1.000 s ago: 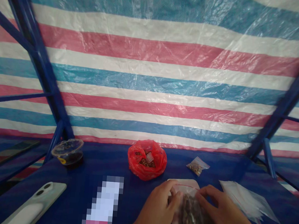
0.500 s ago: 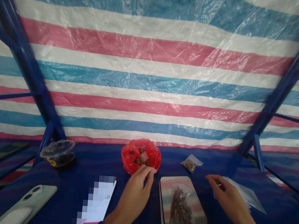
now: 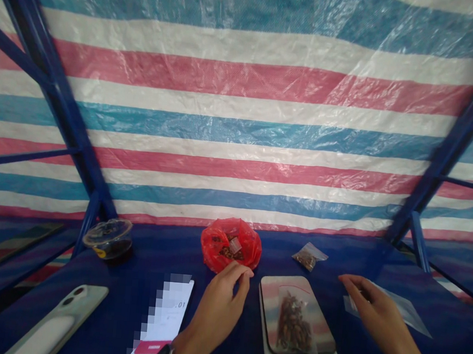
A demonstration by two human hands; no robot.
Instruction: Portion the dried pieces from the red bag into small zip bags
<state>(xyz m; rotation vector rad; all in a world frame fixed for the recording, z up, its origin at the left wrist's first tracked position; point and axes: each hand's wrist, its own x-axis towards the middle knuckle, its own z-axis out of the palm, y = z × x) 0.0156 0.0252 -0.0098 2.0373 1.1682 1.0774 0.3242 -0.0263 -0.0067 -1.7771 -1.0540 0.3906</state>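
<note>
My left hand is pinched shut just below the near edge of a red plastic bag, with its fingertips close to the bag but nothing visible between them. Dried brown pieces lie in that bag. A digital scale stands to the right, and a zip bag of dried brown pieces rests on it. My right hand lies over a stack of transparent plastic bags, its thumb hidden.
A small zip bag of brown pieces lies beyond the scale. A lidded plastic tub holds dark contents. A white phone and a lit phone lie at front left. Striped tarp hangs behind the blue cloth.
Both hands have left the zip bag on the scale. My left hand has moved to the red bag, and my right hand to the transparent bags. The zip bag now lies on the scale.
</note>
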